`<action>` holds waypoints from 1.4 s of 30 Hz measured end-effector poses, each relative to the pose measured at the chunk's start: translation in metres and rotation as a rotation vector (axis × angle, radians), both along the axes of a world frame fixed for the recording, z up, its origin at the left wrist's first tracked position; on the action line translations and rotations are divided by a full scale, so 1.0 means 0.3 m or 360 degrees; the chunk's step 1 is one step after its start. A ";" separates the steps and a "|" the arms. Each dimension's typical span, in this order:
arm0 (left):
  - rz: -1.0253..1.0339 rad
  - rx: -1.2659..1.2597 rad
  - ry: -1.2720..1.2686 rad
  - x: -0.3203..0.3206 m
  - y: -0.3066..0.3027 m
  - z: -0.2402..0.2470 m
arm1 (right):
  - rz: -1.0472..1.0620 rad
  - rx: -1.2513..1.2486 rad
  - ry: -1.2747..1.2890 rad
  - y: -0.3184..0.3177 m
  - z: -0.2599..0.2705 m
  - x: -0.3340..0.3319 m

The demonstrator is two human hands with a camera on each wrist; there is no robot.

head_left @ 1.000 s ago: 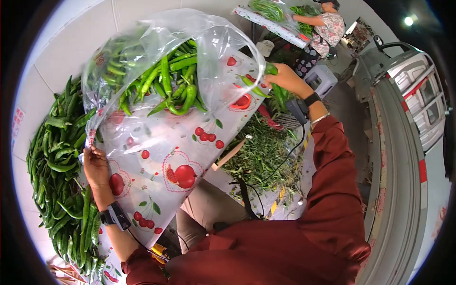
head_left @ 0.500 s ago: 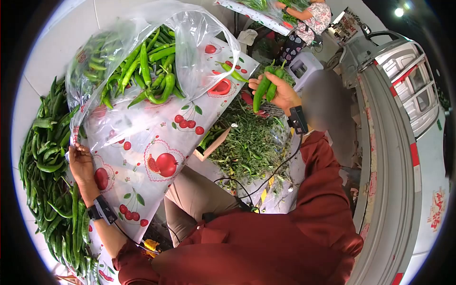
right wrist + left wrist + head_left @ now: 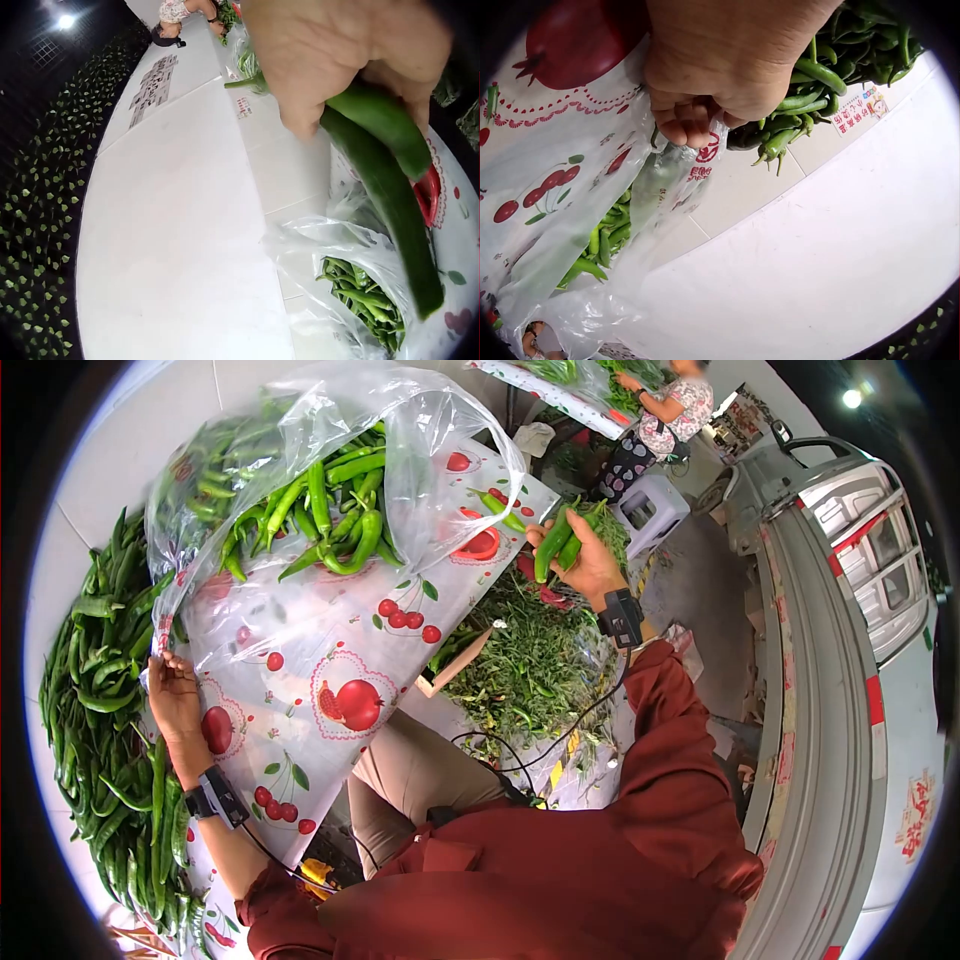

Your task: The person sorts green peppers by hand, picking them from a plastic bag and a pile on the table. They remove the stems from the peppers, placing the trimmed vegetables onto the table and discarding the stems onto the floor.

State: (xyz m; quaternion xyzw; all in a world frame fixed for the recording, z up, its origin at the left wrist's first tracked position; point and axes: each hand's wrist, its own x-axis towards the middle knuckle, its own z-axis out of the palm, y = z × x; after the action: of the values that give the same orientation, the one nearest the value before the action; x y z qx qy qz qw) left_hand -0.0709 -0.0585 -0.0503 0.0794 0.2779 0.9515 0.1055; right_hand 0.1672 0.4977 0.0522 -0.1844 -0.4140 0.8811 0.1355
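Note:
My left hand (image 3: 177, 695) pinches the edge of a clear plastic bag (image 3: 430, 470), which lies with its mouth toward me on the table. Inside it is a heap of green chili peppers (image 3: 318, 505). In the left wrist view, the curled fingers (image 3: 694, 124) grip the bag's gathered film. Past the table's far right edge, my right hand (image 3: 590, 568) holds two large green peppers (image 3: 552, 544) side by side. The right wrist view shows these long peppers (image 3: 394, 202) pointing toward the bag. One loose pepper (image 3: 497, 510) lies near the table's edge, close to the right fingers.
A long pile of green peppers (image 3: 100, 730) lines the table's left side. A red ring-shaped thing (image 3: 481, 544) sits on the cherry-print tablecloth (image 3: 300, 710). Leafy trimmings (image 3: 520, 660) cover the floor. Beyond stand a pale stool (image 3: 652, 510) and another person (image 3: 680, 405).
My right hand has drawn back from the table's far edge, turning so the two peppers show plainly. The left hand keeps its grip on the bag.

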 end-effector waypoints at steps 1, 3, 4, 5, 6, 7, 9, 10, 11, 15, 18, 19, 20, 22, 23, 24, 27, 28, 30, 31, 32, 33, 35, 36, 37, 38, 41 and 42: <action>0.0006 0.0000 -0.0003 0.000 -0.002 -0.003 | 0.0006 0.0000 -0.0003 0.013 -0.014 -0.006; 0.0048 0.0017 -0.0044 0.003 0.001 -0.002 | 0.0186 -0.0173 0.0245 0.036 -0.041 -0.019; 0.0051 0.0016 -0.0046 0.005 0.002 0.000 | 0.0189 -0.0174 0.0244 0.048 -0.054 -0.020; 0.0042 0.0014 -0.0032 0.005 0.003 0.001 | 0.0220 -0.0203 0.0277 0.042 -0.049 -0.023; 0.0032 0.0013 -0.0019 0.004 0.004 0.002 | 0.0251 -0.0232 0.0311 0.037 -0.044 -0.025; 0.0034 0.0013 -0.0020 0.004 0.005 0.003 | 0.0252 -0.0233 0.0310 0.031 -0.040 -0.023; 0.0062 -0.0003 -0.0044 0.003 0.005 0.002 | 0.0071 -0.0088 0.0189 -0.014 -0.006 -0.023; 0.0071 -0.0003 -0.0043 0.004 0.004 0.001 | 0.0080 -0.0089 0.0189 -0.009 -0.004 -0.026; 0.0056 0.0010 -0.0041 0.004 0.003 -0.002 | 0.0122 0.0081 0.0162 0.005 0.000 -0.025; 0.0048 0.0044 -0.0072 0.005 0.006 0.003 | 0.0153 0.0791 -0.0108 0.065 0.027 -0.042; 0.0078 0.0032 -0.0087 0.009 0.015 0.009 | 0.0116 0.1454 -0.0345 0.107 0.008 -0.099; 0.0099 0.0021 -0.0098 0.011 0.015 0.010 | -0.0016 0.1923 -0.0456 0.119 -0.010 -0.131; 0.0106 0.0020 -0.0092 0.012 0.016 0.008 | -0.0156 0.2387 -0.0563 0.107 -0.011 -0.156; 0.0097 0.0018 -0.0113 0.011 0.014 0.008 | -0.0128 0.2677 -0.0656 0.089 -0.002 -0.193; 0.0067 0.0029 -0.0083 0.019 0.019 0.017 | -0.0068 0.2823 -0.0752 0.087 -0.015 -0.218; 0.0075 0.0026 -0.0075 0.022 0.021 0.022 | -0.0006 0.2968 -0.0849 0.085 -0.028 -0.242; 0.0116 0.0013 -0.0092 0.031 0.031 0.031 | 0.0080 0.2997 -0.0818 0.104 -0.073 -0.292; 0.0122 0.0009 -0.0098 0.032 0.031 0.033 | 0.0129 0.2992 -0.0799 0.118 -0.087 -0.305; 0.0118 0.0000 -0.0094 0.029 0.028 0.025 | 0.0182 0.2915 -0.0726 0.147 -0.095 -0.311; 0.0054 0.0011 -0.0050 0.026 0.025 0.023 | 0.0197 0.2624 -0.0756 0.161 -0.101 -0.309; 0.0057 0.0013 -0.0059 0.024 0.023 0.018 | 0.0210 0.2333 -0.0781 0.160 -0.095 -0.306; 0.0063 -0.0004 -0.0034 0.021 0.022 0.015 | 0.0191 0.2194 -0.0766 0.135 -0.063 -0.290; 0.0069 -0.0021 -0.0013 0.020 0.018 0.013 | 0.0216 0.1812 -0.0638 0.085 -0.007 -0.257; 0.0073 -0.0013 -0.0030 0.021 0.019 0.016 | 0.0225 0.1423 -0.0513 0.069 0.009 -0.236; 0.0071 -0.0003 -0.0046 0.023 0.024 0.019 | 0.0196 0.1230 -0.0372 0.049 0.018 -0.216; 0.0058 -0.0001 -0.0051 0.019 0.021 0.014 | 0.0186 0.1231 -0.0382 0.057 0.011 -0.194; 0.0088 0.0007 -0.0071 0.012 0.018 0.009 | 0.0343 0.0734 -0.0218 0.070 -0.004 -0.132; 0.0080 0.0006 -0.0074 0.014 0.019 0.012 | 0.0336 0.0733 -0.0223 0.061 -0.008 -0.113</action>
State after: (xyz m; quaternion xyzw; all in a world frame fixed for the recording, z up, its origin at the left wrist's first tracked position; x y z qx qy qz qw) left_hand -0.0666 -0.0526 -0.0467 0.0505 0.2756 0.9559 0.0879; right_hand 0.1333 0.5160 0.0499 -0.1651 -0.6289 0.7580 0.0523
